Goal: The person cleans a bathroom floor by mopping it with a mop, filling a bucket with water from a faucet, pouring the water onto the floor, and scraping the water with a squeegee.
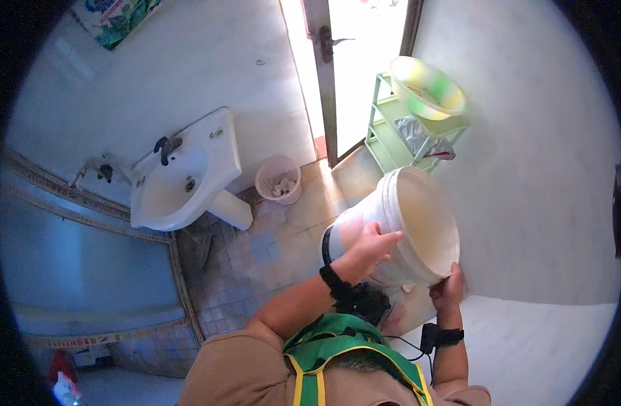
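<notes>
One white bucket (398, 206) is observed right of centre in the frame, tilted on its side, with its mouth turned toward the right. It appears to be carried clear of the tiled floor (256, 260), though the underside is not fully shown. The left hand (370, 249) is laid against the outer wall just below the rim bands, fingers partly curled; whether a handle is grasped by it cannot be told. The lower right edge of the rim is gripped by the right hand (447, 287).

As to progress, the lifting and tilting are judged to be done. The bucket is not yet set down, and neither hand is released. A pale yellowish interior is seen; whether any liquid is held in it cannot be determined, so the extent of any emptying is not established.

A washbasin (195, 166) is noted left of centre, well apart from the bucket, with a waste basket (278, 169) beside it. A patterned basin (429, 80) is stood on a green rack (386, 139) at upper right, near the doorway.
</notes>
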